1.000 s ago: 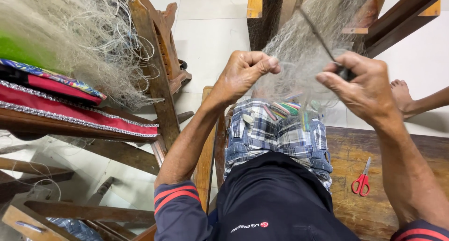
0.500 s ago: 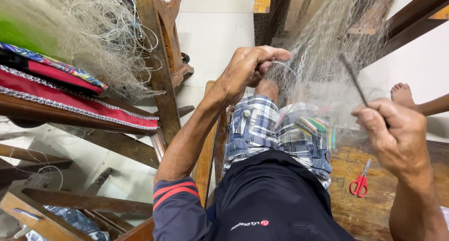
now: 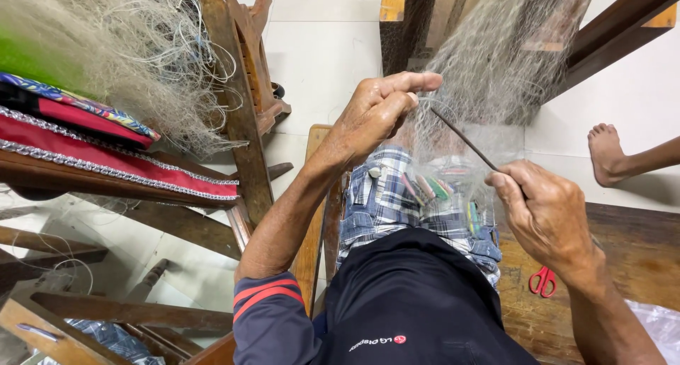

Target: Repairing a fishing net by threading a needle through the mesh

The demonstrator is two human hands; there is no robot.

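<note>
Pale net (image 3: pixel 496 74) pinched in left hand (image 3: pixel 372 117); right hand (image 3: pixel 549 216) grips thin dark needle (image 3: pixel 464 139), apparently netting tool.

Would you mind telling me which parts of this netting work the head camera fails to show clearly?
- Scissors: blades hidden behind the right hand, head view.
- Thin dark needle: its rear end is buried in the right hand.
- Net: top cut off by the frame edge; single knots too fine to see.
- Left hand: fingertip grip veiled by mesh.

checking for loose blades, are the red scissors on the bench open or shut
Cannot tell: the right hand hides the red scissors' blades; only handles show on the wooden bench.
</note>
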